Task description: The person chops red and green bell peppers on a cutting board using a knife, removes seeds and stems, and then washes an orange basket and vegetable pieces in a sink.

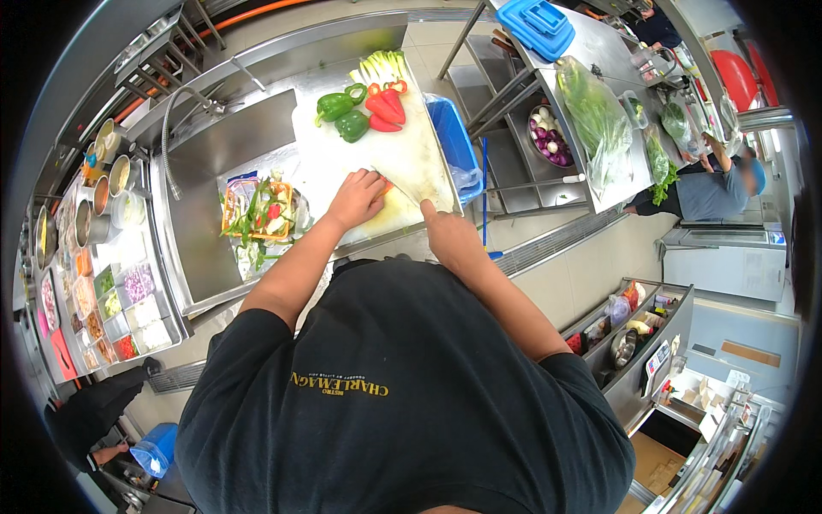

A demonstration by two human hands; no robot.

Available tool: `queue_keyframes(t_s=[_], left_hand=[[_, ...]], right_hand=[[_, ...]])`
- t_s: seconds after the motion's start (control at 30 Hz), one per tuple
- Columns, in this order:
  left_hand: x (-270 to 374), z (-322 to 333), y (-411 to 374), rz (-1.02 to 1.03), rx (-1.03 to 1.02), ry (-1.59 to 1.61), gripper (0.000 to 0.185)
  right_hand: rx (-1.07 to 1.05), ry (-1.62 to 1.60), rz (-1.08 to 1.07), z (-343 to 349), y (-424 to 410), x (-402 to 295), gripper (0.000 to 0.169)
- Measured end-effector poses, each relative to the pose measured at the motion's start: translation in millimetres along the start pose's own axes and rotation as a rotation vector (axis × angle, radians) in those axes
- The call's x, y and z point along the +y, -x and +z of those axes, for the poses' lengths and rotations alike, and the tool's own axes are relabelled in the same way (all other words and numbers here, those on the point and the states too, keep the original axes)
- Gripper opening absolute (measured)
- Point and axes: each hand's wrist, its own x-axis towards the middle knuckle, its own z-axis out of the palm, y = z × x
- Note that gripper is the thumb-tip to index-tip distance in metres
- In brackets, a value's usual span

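On a white cutting board (417,157), my left hand (358,198) presses down on a small piece of red pepper (386,186), mostly covered by the fingers. My right hand (449,232) grips the handle of a kitchen knife (403,189), its blade lying beside my left fingertips. Beyond my hands rest green bell peppers (352,126), one with a cut ring next to it, and red peppers (387,108) with cut ends. Pale green cut stalks (383,67) lie at the board's far edge. The handle is mostly hidden in my fist.
Left of the board is a steel sink (199,238) holding an orange basket (257,209) of vegetable trimmings. A blue bin (454,144) stands right of the board. Trays of chopped ingredients (138,283) sit far left. One person stands at right, another at lower left.
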Motion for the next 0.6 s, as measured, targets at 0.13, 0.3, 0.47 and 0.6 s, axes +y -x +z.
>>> queue_keyframes(t_s=[0.13,0.3,0.47,0.6], left_hand=[[-1,3,-1,0.045,0.073,0.017,0.028],[-3,4,0,0.080,0.102,0.009,0.028],[-6,4,2,0.057,0.059,0.026,0.030],[-6,4,5,0.089,0.100,0.049,0.027]], right_hand=[[0.036,-0.059,0.011,2,-11,-9,0.018],[0.003,-0.029,0.020,14,-33,-8,0.021],[-0.077,-0.043,0.048,14,-34,-8,0.020],[-0.006,-0.076,0.022,14,-37,-10,0.018]])
